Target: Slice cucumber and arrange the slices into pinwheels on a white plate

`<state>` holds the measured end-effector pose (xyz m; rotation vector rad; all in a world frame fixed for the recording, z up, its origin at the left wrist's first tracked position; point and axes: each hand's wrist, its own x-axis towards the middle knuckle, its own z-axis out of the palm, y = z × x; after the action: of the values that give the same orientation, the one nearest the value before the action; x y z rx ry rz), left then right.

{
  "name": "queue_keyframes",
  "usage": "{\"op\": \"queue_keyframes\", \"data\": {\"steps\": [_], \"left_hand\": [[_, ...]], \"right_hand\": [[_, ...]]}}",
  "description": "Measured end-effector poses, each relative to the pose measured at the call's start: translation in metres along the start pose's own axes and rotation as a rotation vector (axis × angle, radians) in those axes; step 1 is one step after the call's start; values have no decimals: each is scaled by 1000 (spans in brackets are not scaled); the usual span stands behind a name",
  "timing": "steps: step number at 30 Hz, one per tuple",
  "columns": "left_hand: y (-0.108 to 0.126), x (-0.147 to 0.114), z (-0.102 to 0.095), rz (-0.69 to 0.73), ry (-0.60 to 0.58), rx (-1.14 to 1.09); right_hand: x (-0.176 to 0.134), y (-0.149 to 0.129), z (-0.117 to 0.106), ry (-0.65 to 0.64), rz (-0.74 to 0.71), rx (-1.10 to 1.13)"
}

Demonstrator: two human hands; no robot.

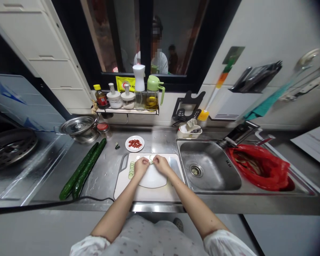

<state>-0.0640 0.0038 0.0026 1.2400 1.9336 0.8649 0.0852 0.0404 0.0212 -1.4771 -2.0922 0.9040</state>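
My left hand (141, 167) and my right hand (161, 165) meet over the far part of a white plate (152, 179). The fingers of both are pinched together on a small, pale cucumber slice (151, 162), partly hidden by the fingertips. Beneath the plate lies a white cutting board (145, 195) with a grey handle. Several thin cucumber slices (131, 170) overlap in a row at the board's left side. Behind the board sits a small white dish (128, 146) of chopped red pieces (134, 143).
Two whole cucumbers (81, 170) lie on the left, near a lidded steel pot (81, 129) and a red-lidded jar (103, 130). To the right are a steel sink (210, 167) and a red plastic bag (272, 170). A condiment shelf (128, 111) hangs behind.
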Motion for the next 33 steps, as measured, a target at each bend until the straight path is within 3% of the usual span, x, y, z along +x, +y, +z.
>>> {"op": "queue_keyframes", "data": {"steps": [13,33], "left_hand": [[18,13,4,-26,-4,341],[16,20,11,16,-24,437]], "right_hand": [[27,12,13,-75,8,-235],[27,4,9,-144,40,-411]]}}
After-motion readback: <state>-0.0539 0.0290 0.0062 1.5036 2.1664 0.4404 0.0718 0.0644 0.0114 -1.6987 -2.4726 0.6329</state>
